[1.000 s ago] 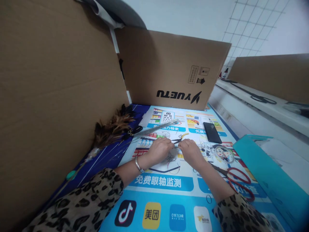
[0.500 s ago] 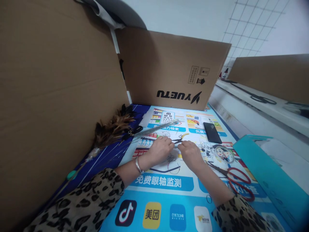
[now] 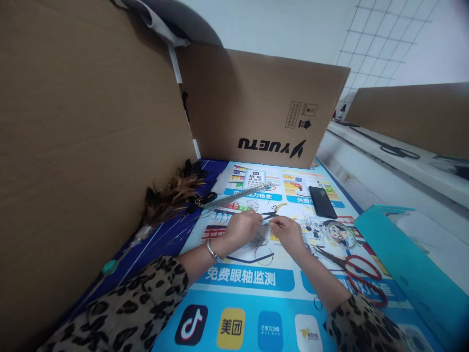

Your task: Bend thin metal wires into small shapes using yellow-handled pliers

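Note:
Close together over the middle of the printed mat, my left hand (image 3: 245, 228) and my right hand (image 3: 287, 233) both have their fingers pinched. A short, pale silvery bit of thin wire (image 3: 266, 223) shows between the fingertips; most of it is hidden. Just beyond the hands lie small pliers (image 3: 273, 213) with yellow handles. Below my fingers sits a loose tangle of wire (image 3: 260, 240). A bundle of long straight wires (image 3: 238, 196) stretches behind my left hand.
Red-handled scissors (image 3: 346, 266) and a round tin (image 3: 340, 233) lie right of my right hand. A black phone (image 3: 322, 202) is farther back. At right stands a teal box (image 3: 406, 274). A feather duster (image 3: 172, 195) lies left, against cardboard panels (image 3: 264, 98).
My right hand's fingers have loosened and turned slightly at the pinch, and my left hand has dipped a little. The tools and wires on the mat stay put.

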`<state>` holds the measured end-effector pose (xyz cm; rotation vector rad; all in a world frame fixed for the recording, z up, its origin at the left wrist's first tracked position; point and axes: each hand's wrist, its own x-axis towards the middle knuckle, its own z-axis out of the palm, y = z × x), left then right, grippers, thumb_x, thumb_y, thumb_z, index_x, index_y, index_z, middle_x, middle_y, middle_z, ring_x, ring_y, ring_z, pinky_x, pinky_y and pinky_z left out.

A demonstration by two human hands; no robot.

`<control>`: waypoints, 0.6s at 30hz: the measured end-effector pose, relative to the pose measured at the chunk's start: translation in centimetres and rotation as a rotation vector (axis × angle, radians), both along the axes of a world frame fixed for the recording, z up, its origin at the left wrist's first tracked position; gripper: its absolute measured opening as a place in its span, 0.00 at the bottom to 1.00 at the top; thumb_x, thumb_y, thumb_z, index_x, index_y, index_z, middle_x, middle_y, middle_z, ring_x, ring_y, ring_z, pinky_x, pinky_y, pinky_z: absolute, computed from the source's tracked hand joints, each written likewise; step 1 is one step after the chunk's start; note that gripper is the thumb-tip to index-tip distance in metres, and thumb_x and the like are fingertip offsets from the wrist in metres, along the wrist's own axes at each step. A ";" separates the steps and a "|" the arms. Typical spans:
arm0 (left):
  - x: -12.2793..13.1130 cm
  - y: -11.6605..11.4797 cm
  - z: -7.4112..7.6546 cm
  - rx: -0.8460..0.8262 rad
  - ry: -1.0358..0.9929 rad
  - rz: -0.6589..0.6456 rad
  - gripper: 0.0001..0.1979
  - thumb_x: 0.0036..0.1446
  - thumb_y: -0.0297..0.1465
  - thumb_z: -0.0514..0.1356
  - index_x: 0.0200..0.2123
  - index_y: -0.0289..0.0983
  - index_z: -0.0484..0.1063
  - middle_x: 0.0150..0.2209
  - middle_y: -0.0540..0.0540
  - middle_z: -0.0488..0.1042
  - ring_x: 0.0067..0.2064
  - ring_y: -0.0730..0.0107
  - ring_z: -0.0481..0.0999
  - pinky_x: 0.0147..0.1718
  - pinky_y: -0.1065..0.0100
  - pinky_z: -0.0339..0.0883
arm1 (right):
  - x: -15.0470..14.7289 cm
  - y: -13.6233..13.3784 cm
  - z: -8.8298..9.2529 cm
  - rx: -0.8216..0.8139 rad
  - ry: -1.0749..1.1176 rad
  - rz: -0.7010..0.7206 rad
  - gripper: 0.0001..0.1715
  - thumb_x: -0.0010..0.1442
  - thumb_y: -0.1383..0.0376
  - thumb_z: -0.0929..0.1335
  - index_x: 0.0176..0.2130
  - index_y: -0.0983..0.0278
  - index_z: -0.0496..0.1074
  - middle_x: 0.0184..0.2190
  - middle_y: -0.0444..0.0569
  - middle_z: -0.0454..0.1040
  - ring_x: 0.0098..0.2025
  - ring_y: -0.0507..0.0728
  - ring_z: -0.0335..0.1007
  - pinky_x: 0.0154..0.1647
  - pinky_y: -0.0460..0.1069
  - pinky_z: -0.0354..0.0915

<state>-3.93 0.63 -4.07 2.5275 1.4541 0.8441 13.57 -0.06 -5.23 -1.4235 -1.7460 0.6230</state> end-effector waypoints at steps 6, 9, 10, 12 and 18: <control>0.3 0.9 -0.2 -0.486 -0.545 -0.068 0.07 0.49 0.31 0.57 0.28 0.34 0.74 0.26 0.49 0.73 0.29 0.72 0.70 0.30 0.72 0.61 | -0.6 0.0 -0.1 -0.319 0.574 0.022 0.15 0.45 0.56 0.70 0.31 0.65 0.72 0.20 0.44 0.71 0.24 0.52 0.67 0.29 0.49 0.67; 0.4 0.7 0.0 -0.654 -0.765 -0.112 0.07 0.46 0.31 0.60 0.27 0.33 0.73 0.25 0.49 0.71 0.26 0.76 0.67 0.27 0.74 0.59 | -0.8 -0.4 0.3 -0.339 0.665 0.055 0.17 0.44 0.56 0.71 0.31 0.66 0.72 0.21 0.45 0.71 0.24 0.51 0.67 0.29 0.49 0.67; 0.4 0.5 0.1 -0.697 -0.821 -0.122 0.07 0.46 0.31 0.61 0.28 0.32 0.73 0.24 0.50 0.71 0.25 0.77 0.66 0.25 0.74 0.59 | -0.8 -0.5 0.4 -0.342 0.684 0.060 0.17 0.44 0.56 0.71 0.31 0.66 0.72 0.21 0.45 0.71 0.24 0.51 0.67 0.29 0.48 0.67; 0.5 0.3 0.3 -0.776 -0.900 -0.127 0.09 0.45 0.32 0.62 0.28 0.32 0.72 0.22 0.50 0.69 0.23 0.79 0.63 0.23 0.75 0.57 | -0.9 -0.5 0.4 -0.348 0.712 0.063 0.17 0.45 0.56 0.71 0.31 0.66 0.72 0.22 0.45 0.71 0.24 0.50 0.67 0.29 0.48 0.67; 0.7 0.0 0.4 -0.915 -0.987 -0.151 0.12 0.43 0.35 0.64 0.27 0.31 0.70 0.18 0.53 0.64 0.18 0.83 0.57 0.17 0.77 0.48 | -1.1 -0.6 0.3 -0.343 0.734 0.051 0.17 0.45 0.55 0.71 0.31 0.66 0.71 0.22 0.45 0.71 0.25 0.50 0.67 0.29 0.48 0.66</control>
